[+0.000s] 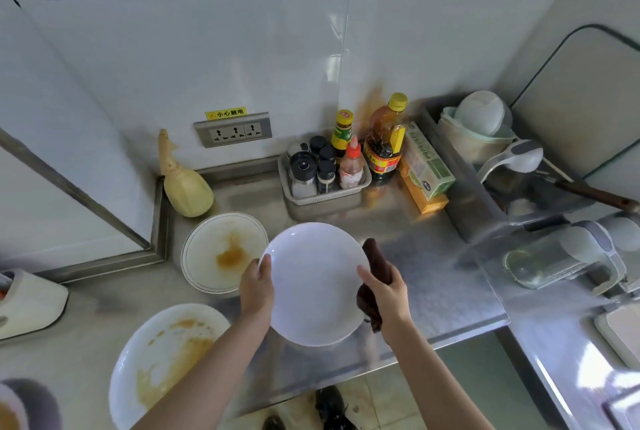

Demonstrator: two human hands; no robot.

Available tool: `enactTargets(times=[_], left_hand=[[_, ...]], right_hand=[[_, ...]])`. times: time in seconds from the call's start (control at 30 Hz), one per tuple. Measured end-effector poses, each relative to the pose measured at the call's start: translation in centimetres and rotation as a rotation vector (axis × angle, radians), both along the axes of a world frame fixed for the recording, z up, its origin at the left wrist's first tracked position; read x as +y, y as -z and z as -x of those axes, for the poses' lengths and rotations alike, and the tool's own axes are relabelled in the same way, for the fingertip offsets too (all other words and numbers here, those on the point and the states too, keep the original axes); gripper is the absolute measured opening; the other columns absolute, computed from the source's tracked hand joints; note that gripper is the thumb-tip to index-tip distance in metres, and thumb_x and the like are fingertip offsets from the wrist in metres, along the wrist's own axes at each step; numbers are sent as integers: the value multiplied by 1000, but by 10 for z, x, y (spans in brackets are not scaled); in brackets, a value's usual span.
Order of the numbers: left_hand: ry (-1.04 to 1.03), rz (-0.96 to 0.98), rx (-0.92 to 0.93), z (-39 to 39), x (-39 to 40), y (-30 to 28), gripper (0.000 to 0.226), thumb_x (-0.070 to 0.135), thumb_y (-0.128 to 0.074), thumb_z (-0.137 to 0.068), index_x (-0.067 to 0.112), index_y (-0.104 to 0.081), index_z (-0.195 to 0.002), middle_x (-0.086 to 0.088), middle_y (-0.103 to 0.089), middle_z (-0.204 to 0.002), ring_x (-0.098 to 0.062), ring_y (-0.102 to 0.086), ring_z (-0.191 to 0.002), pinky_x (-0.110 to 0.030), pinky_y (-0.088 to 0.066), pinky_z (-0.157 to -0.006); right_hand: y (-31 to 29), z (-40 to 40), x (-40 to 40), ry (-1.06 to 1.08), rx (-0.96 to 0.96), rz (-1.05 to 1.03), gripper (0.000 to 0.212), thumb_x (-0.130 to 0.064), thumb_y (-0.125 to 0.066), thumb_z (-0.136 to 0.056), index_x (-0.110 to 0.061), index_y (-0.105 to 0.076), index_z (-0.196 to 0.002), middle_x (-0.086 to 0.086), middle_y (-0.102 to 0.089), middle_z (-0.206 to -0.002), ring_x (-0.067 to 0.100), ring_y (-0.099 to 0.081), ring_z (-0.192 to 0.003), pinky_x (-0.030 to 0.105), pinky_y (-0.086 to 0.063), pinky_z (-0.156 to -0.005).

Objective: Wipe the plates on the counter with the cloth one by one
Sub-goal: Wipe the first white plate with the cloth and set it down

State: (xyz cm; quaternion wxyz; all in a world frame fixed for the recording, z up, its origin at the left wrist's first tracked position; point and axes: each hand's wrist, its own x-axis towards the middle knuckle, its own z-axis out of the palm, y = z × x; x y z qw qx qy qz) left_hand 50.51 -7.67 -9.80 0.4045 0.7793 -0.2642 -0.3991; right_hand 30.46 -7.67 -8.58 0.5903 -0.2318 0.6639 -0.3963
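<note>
Stainless-steel counter spanning the view, running to a tiled back wall. Steel dish rack at far right, loaded with stacked bowls and a ladle.

Clean white plate held up above the counter's middle, face toward the camera, gripped at both edges. Stained white plate lying flat on the counter at lower left, smeared with orange-brown sauce. Stained gold-rimmed plate flat just behind it, beside the held plate's left edge, sauce pooled at its centre.

Pale gourd leaning in the back-left corner. Grey condiment tray against the wall, holding dark-capped shakers; yellow-capped oil bottle just right of it.

Left hand clamped on the clean plate's left rim, thumb over the front, fingers hidden behind. Right hand pinching the right rim, thumb on the face, fingers curled shut around a dark brown cloth bunched against the plate's edge, ends sticking out above and below the fist.
</note>
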Motion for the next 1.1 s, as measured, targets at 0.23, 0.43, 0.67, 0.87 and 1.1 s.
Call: enactTargets(times=[0.23,0.43,0.67,0.87,1.1], left_hand=[[91,-150,87,16,1,23,29,25,-46,-96,7,-40,-119,-6,-48,-103,-26,-46,-93,-32,-36,-76],[48,-202,87,8,-13,51,50,21,-67,-81,23,-41,-124,-1,-61,-105,-30,-61,-95,-53,-53,-84],[54,-209,48,24,-40,59,24,11,-53,-80,34,-56,-86,8,-69,-88,-19,-71,-71,-47,-56,-79],[75,-200,-90,25,-51,73,32,5,-49,-81,36,-55,-89,2,-68,-93,-25,-66,-87,-48,-55,-81],[-73,-220,35,5,-35,55,31,36,-62,-86,14,-50,-105,-1,-64,-100,-21,-64,-85,-39,-52,-84]], right_hand=[[32,8,-19,29,169,-96,39,9,-54,-74,-16,-57,-104,12,-63,-84,28,-59,-64,30,-51,-50],[47,9,-58,105,223,-84,40,9,-48,-73,-19,-57,-100,8,-64,-82,28,-61,-64,34,-55,-51],[65,7,-88,146,321,-84,46,4,-52,-75,-34,-50,-102,-3,-62,-90,22,-58,-79,39,-55,-71],[72,4,-97,98,410,-92,52,0,-54,-77,-30,-50,-119,-1,-60,-99,25,-57,-92,48,-53,-84],[54,0,-88,35,785,58,39,-20,-53,-93,-22,-45,-131,12,-47,-118,32,-54,-96,47,-46,-78]])
